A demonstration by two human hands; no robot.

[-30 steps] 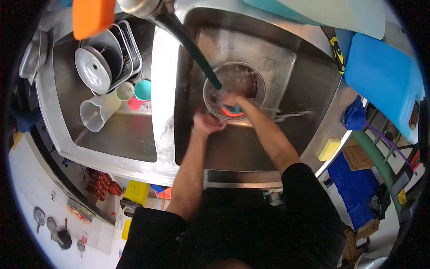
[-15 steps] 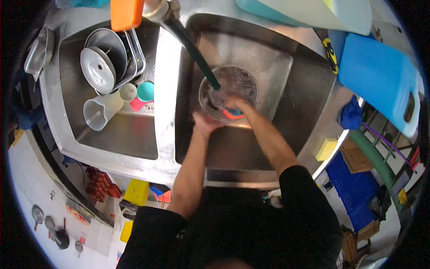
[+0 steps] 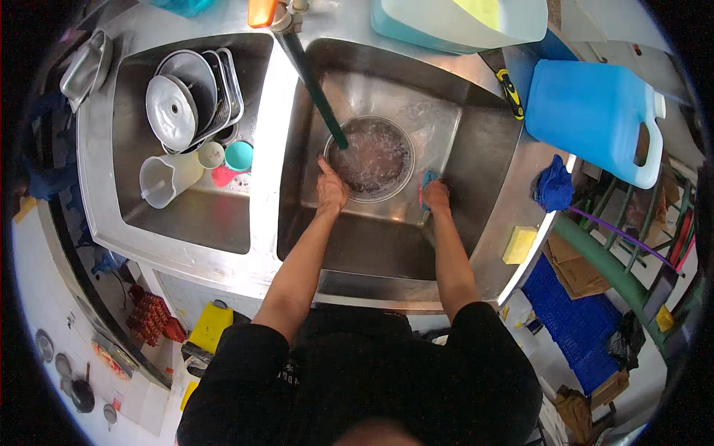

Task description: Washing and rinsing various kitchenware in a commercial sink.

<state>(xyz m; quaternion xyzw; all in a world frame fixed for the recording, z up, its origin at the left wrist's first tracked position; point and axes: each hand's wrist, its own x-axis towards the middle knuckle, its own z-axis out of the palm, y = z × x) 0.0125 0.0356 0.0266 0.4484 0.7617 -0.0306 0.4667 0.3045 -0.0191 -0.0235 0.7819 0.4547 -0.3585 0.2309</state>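
A round, clear-rimmed container full of bubbly water sits on the floor of the right sink basin, under the dark green spout tube. My left hand is against its left side, with at least one finger stretched out along the rim; part of the hand's grip is hidden. To the right of the container, apart from it, my right hand closes around a small blue and red-orange item. Most of that item is covered by the fingers, so its kind cannot be made out.
In the left basin lie metal pans and lids, a clear pitcher and a turquoise cup. A blue jug, a blue cloth and a yellow sponge stand along the right edge. A pale tub is behind.
My right hand has come out of the container and moved right with the blue and red-orange item. My left hand has shifted up along the container's left side. The view has shifted.
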